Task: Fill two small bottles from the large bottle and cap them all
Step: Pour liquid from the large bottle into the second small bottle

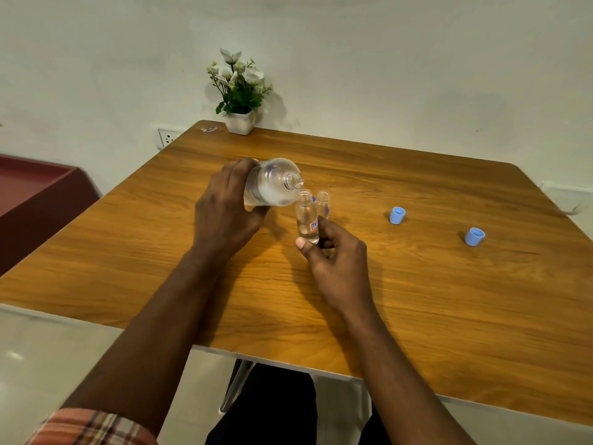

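sleeve cuff (93, 427) in orange plaid sits at the lower left corner of the frame, and the left forearm runs up from it toward the centre. just right of centre i see the right hand (337, 255), its fingers (301, 244) curled round the lower part of a small bottle (307, 221), thumb on the near side. this bottle is upright and uncapped with clear liquid in it. i cannot tell whether its base rests on the table (433, 309).

left of it, the left hand (224, 210) wraps round the body of the large bottle (272, 184). that bottle is tipped over toward the right, uncapped, its mouth just above the small bottle's rim. i cannot make out a stream.

a second small bottle (323, 202) stands uncapped right behind the held one. farther right, two blue caps (397, 215) (474, 236) lie on the wood, open side up and apart from each other.

at the table's far edge, upper centre, stands a white flower pot (240, 123), with a wall socket (167, 137) to its left.
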`<state>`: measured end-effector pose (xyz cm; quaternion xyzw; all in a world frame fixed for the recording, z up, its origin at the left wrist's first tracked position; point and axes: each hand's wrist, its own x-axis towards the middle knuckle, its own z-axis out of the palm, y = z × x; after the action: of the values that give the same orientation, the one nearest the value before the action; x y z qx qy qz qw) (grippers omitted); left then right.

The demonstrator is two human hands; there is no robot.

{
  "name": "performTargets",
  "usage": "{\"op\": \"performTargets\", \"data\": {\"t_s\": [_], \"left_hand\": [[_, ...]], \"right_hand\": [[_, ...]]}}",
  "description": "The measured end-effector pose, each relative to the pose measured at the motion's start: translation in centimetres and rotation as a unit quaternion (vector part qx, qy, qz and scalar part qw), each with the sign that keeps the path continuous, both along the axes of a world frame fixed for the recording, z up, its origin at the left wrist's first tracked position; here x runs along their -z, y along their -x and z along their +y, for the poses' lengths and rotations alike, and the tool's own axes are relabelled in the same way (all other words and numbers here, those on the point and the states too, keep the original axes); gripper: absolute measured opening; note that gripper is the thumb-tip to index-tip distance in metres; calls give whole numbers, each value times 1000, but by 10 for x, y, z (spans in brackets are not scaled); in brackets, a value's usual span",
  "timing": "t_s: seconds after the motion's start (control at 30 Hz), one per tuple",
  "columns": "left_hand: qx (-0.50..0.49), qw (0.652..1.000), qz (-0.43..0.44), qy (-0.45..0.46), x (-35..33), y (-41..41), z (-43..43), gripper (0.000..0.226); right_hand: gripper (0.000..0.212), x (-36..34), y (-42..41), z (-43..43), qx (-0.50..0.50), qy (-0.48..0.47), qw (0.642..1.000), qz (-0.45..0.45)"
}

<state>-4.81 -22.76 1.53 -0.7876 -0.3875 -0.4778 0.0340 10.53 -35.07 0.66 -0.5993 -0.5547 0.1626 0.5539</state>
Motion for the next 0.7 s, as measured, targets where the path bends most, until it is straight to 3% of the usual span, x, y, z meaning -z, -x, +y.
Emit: {"op": "performTargets", "data": {"t_s": [0.33, 0.7], "left_hand": [[3, 988, -64, 138, 6, -4, 4, 87], [12, 964, -105, 244, 10, -2, 8, 89]], "right_hand": [[20, 0, -6, -1, 58, 13, 998, 11], [24, -1, -33, -2, 132, 67, 989, 2]]}}
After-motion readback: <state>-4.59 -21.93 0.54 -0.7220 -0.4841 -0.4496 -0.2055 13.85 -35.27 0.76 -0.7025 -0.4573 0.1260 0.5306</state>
